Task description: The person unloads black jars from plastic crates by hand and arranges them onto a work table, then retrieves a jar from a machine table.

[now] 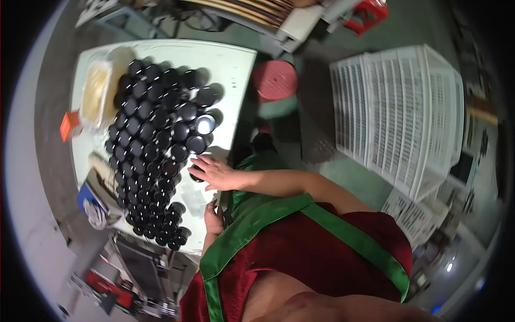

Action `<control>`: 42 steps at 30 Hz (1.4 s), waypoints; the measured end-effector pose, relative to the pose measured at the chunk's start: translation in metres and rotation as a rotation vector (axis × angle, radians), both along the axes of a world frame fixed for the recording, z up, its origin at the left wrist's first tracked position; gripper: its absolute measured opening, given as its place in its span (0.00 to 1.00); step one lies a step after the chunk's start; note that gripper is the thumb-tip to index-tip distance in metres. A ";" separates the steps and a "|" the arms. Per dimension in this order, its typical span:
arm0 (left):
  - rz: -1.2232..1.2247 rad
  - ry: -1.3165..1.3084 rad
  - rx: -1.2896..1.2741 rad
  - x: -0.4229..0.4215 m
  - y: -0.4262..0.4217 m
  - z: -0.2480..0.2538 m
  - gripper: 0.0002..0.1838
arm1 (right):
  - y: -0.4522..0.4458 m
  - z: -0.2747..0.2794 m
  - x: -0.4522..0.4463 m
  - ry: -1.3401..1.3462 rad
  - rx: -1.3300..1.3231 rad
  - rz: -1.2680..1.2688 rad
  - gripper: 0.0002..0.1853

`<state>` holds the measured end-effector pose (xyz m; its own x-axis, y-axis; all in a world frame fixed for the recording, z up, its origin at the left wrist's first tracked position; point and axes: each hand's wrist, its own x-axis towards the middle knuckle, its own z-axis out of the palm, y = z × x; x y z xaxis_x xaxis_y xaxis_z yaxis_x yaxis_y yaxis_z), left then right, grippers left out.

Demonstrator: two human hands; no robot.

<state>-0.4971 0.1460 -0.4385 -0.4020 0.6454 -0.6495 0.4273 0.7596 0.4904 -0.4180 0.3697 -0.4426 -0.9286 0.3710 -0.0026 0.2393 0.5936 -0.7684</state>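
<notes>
My right hand [217, 174] is over the near edge of the white table, its fingers spread around a black round lid [196, 173] that they partly cover. Whether the fingers press on that lid is unclear. Lower down, at the table's edge, my left hand [213, 217] has its fingers bent together; what they hold, if anything, is hidden. Many similar black round lids [145, 110] lie close together across the table. One round piece [205, 124] among them shows a bright, shiny face. A faint pale patch [194, 199] lies on the table between the lids and my left hand.
The white table [236, 70] carries a tub with yellowish contents [96, 88], an orange box [70, 126] and a blue item [88, 201] at its far side. A red stool [275, 80] and stacked white plastic crates [397, 115] stand to the right.
</notes>
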 end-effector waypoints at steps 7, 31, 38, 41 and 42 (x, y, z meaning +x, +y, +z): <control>-0.575 0.401 0.217 -0.010 0.018 -0.037 0.34 | -0.044 -0.099 0.266 -0.405 -0.232 -1.066 0.15; -1.068 0.497 0.092 -0.069 -0.001 -0.046 0.34 | -0.320 -0.336 0.275 -0.924 -0.780 -0.298 0.27; -0.944 0.481 0.219 -0.039 0.013 -0.039 0.25 | -0.238 -0.353 0.287 -0.940 -0.749 -0.345 0.25; -0.848 0.473 0.361 -0.040 -0.002 -0.058 0.23 | -0.196 -0.357 0.292 -0.947 -0.719 -0.367 0.24; -0.805 0.462 0.413 -0.044 -0.013 -0.069 0.22 | -0.182 -0.359 0.293 -0.948 -0.707 -0.370 0.24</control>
